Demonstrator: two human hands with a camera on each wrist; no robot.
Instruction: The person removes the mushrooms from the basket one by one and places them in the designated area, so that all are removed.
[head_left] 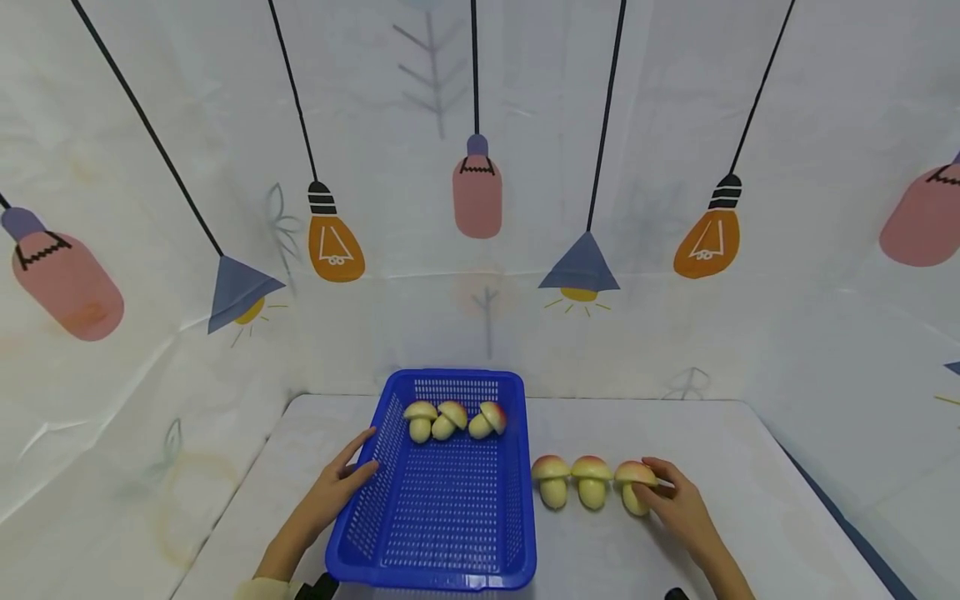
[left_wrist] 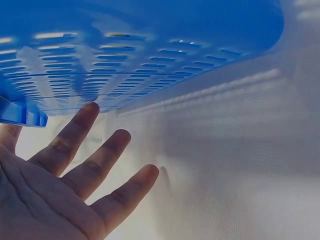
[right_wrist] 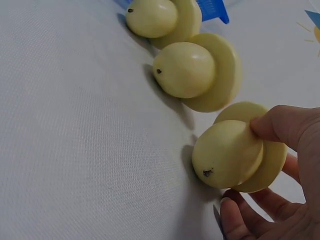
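A blue plastic basket sits on the white table, and three toy mushrooms lie near its far end: a left one, a middle one and a right one. My left hand touches the basket's left rim with thumb and forefinger; the left wrist view shows its other fingers straight and spread by the basket's outer wall. To the right of the basket, my right hand pinches the rightmost toy mushroom of a row of three, thumb on one side, fingertips at the other.
Two more toy mushrooms, one near the basket and one in the middle, stand in the row on the white table. Behind the table hangs a white sheet printed with lamps.
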